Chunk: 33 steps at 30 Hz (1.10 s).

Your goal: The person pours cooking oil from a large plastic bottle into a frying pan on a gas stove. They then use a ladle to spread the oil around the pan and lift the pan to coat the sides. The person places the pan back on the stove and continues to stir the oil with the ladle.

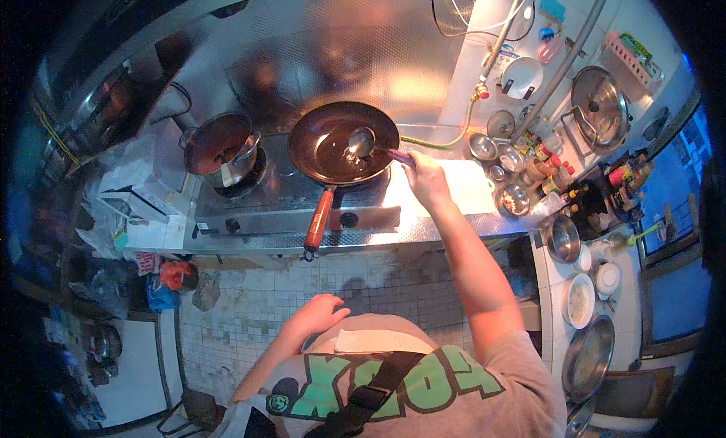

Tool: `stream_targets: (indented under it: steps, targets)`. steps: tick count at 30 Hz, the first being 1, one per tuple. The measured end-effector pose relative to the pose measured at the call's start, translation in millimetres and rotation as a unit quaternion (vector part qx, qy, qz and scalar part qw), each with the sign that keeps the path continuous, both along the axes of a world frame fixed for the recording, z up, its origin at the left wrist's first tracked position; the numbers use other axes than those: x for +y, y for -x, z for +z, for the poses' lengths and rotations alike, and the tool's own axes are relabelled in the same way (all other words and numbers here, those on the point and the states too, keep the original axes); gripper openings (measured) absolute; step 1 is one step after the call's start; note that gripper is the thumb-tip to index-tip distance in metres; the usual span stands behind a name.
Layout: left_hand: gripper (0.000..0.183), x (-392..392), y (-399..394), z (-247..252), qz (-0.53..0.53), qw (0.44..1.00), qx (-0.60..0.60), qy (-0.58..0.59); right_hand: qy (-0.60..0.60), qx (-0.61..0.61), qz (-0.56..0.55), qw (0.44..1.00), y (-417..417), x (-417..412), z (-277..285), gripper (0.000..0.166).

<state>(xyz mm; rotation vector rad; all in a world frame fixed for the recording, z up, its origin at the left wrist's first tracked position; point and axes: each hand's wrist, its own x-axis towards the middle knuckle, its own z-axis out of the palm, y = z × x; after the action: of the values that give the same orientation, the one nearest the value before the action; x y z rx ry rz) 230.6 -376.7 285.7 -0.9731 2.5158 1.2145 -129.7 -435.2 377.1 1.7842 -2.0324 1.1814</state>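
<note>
A dark wok (317,160) sits on the right burner of a gas stove (283,217), its wooden handle (319,222) pointing back at me. My right hand (426,180) grips the purple handle of a metal ladle (361,141), whose bowl is inside the wok. A little glossy liquid with small pale bits (358,165) lies by the ladle. My left hand (320,316) holds nothing; it hangs in front of my waist with its fingers apart, away from the stove.
On the left burner stands a metal pot (244,166) with a dark red interior beside it. Metal bowls (482,146), a bowl of chopped ingredients (515,200) and several seasoning bottles (553,183) crowd the right counter. A gas hose (454,144) runs behind. Plastic bags (170,279) hang at left.
</note>
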Motion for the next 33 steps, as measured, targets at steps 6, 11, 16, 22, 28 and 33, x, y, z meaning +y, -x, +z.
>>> stream_targets:
  steps: [6,11,16,22,28,33]
  targets:
    - [0.048,-21,-13,3,0.0,1.0,0.007,0.012,0.003,-0.008,0.029,1.0,-6,12,0,0.019]
    - [0.046,-36,-17,1,-0.019,1.0,-0.013,-0.018,0.008,-0.029,0.015,0.999,-23,0,3,0.021]
    - [0.045,-42,-21,4,-0.018,0.999,-0.035,-0.021,-0.016,-0.029,0.007,0.999,-15,7,-8,0.026]
    - [0.046,-45,-17,12,-0.03,0.997,-0.052,-0.054,-0.009,-0.012,-0.005,1.0,-7,1,-20,0.028]
    - [0.042,-42,-23,2,-0.014,0.999,-0.032,-0.039,-0.016,-0.022,0.02,0.999,-25,17,9,0.024]
    - [0.042,-42,-22,-6,-0.015,0.999,-0.017,-0.049,-0.045,-0.071,-0.008,0.996,-19,-2,4,0.022]
